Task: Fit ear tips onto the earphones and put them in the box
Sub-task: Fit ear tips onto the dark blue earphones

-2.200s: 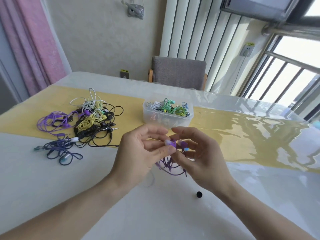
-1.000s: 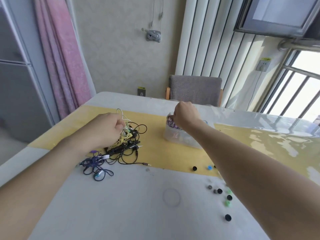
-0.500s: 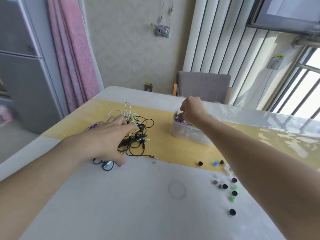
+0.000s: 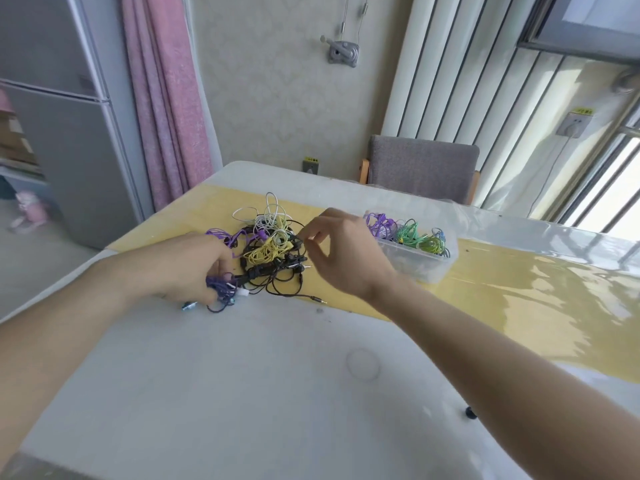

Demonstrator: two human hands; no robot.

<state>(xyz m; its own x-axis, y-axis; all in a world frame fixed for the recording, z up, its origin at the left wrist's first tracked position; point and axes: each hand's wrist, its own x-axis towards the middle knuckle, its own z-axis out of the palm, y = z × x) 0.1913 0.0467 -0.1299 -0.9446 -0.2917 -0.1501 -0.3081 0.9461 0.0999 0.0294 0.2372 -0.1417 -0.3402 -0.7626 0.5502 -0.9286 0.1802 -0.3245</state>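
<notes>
A tangled pile of earphones (image 4: 273, 251), with black, yellow, white and purple cables, lies on the yellow strip of the table. My left hand (image 4: 194, 268) rests at the pile's near-left edge, its fingers curled round a dark purple earphone bundle (image 4: 221, 291). My right hand (image 4: 346, 254) hovers at the pile's right edge with thumb and index finger apart, just by a black cable and holding nothing. To the right stands the clear plastic box (image 4: 427, 268). It holds green earphones and a purple pair (image 4: 379, 223) draped at its left end.
One black ear tip (image 4: 470, 412) lies on the white table beside my right forearm; others are hidden. A grey chair (image 4: 422, 166) stands behind the table's far edge. A grey fridge (image 4: 69, 133) and a pink curtain are at the left.
My right hand left the purple earphones in the box and moved left to the pile. My left hand closed on the dark purple bundle at the pile's front.
</notes>
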